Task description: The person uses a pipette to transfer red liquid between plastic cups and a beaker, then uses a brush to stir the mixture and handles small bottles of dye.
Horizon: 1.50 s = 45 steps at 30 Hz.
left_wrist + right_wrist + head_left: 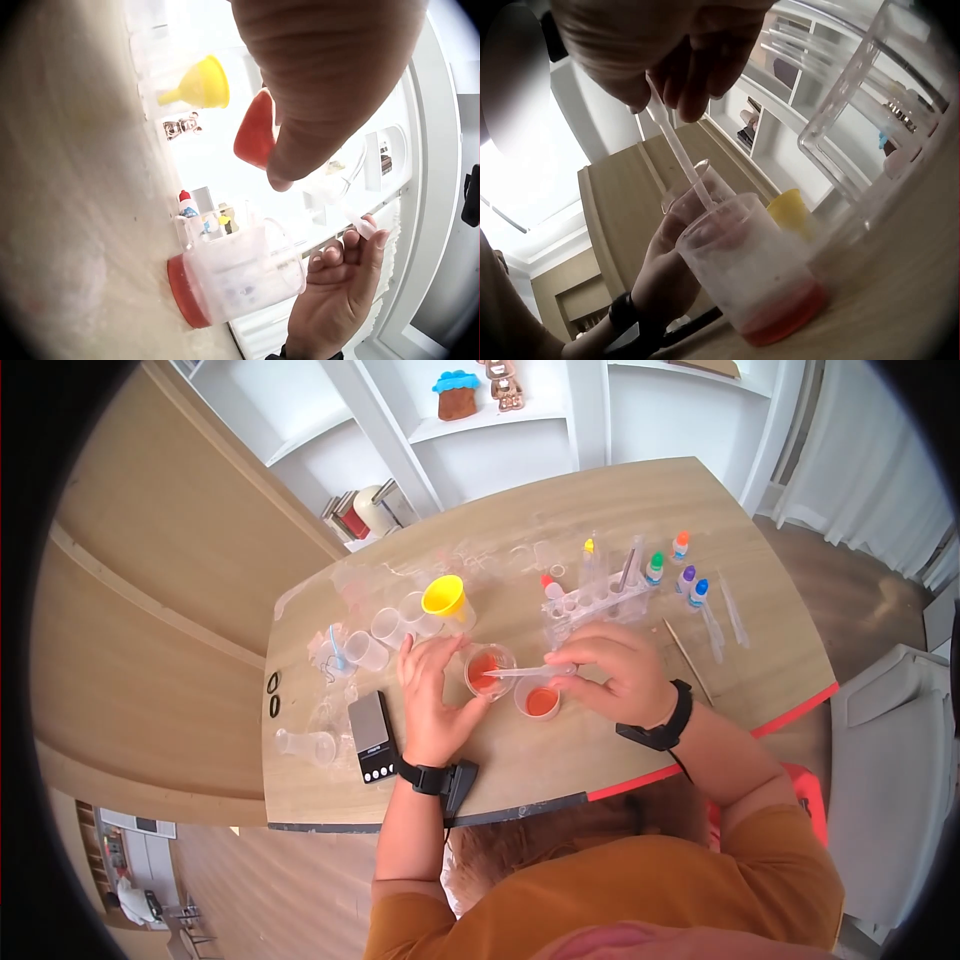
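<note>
My left hand [435,690] grips a small clear beaker [477,655] of orange-red liquid, raised above the table. In the left wrist view the liquid [256,133] shows beyond the thumb. My right hand [622,672] pinches the bulb end of a plastic dropper [525,672], whose tip points into the held beaker in the head view. Below and between the hands, a translucent plastic cup [742,259] stands upright on the table with a shallow layer of red liquid [542,702]. From the right wrist, the dropper [676,146] overlaps this cup's rim.
A clear test tube rack [612,603] stands behind the right hand, with several color-capped bottles [699,590] around it. Left of center are a yellow funnel [443,594], plastic cups [366,651], a digital scale [370,725] and a clear flask [308,747]. A wooden stick [688,660] lies at right.
</note>
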### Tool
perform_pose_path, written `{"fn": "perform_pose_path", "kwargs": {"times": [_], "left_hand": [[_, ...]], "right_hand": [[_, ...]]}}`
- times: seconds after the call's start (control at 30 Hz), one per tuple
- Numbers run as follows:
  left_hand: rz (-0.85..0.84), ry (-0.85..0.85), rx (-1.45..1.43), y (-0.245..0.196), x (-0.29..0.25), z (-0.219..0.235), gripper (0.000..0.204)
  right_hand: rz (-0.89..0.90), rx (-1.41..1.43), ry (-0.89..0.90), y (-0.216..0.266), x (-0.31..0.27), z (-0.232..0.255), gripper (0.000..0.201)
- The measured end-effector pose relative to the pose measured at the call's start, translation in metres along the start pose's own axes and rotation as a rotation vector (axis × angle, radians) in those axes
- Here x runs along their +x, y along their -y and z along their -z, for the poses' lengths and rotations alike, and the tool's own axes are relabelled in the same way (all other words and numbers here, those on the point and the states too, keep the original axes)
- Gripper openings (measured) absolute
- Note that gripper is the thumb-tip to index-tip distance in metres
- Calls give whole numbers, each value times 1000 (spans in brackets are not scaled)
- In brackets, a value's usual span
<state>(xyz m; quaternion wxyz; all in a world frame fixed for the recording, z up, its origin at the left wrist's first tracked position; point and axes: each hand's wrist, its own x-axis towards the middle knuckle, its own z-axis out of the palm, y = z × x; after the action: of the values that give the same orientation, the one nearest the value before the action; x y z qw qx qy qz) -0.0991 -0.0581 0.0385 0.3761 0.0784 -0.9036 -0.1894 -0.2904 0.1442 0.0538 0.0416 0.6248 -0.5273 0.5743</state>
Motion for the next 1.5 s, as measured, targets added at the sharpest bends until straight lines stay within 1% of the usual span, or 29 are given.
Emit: {"fn": "perform_pose_path", "kwargs": {"times": [0.07, 0.13, 0.23, 0.33, 0.63, 0.77, 0.83, 0.9, 1.03, 1.17, 1.37, 1.5], "left_hand": [[23, -22, -14, 0, 0, -1, 64], [-30, 41, 39, 2, 0, 1, 63], [-54, 51, 41, -1, 1, 0, 62], [-78, 28, 45, 1, 0, -2, 62], [-79, 47, 21, 5, -1, -7, 59], [-52, 83, 23, 5, 0, -6, 60], [-60, 61, 2, 6, -1, -7, 60], [-51, 62, 14, 7, -2, -6, 60], [-37, 58, -51, 10, -3, -10, 62], [-14, 69, -83, 8, -4, -8, 63], [1, 44, -138, 12, -7, -11, 64], [37, 41, -167, 12, -8, -13, 65]], "right_hand": [[11, -43, 8, 0, 0, -1, 26], [-16, 2, 28, -1, -3, -7, 24], [-27, 44, 20, -2, -4, -10, 22], [-22, -13, -8, -1, -4, -8, 19], [-51, -29, -31, 1, -5, -11, 13], [-103, 47, 7, -1, -5, -12, 14], [-181, 93, 12, -1, -5, -12, 14], [-173, 91, 28, 0, -4, -12, 15], [-169, 86, 57, 2, -4, -11, 17], [-188, 107, 39, 0, -6, -13, 17], [-246, 144, 21, -7, -8, -14, 17], [-302, 240, 9, -8, -9, -16, 18]]}}
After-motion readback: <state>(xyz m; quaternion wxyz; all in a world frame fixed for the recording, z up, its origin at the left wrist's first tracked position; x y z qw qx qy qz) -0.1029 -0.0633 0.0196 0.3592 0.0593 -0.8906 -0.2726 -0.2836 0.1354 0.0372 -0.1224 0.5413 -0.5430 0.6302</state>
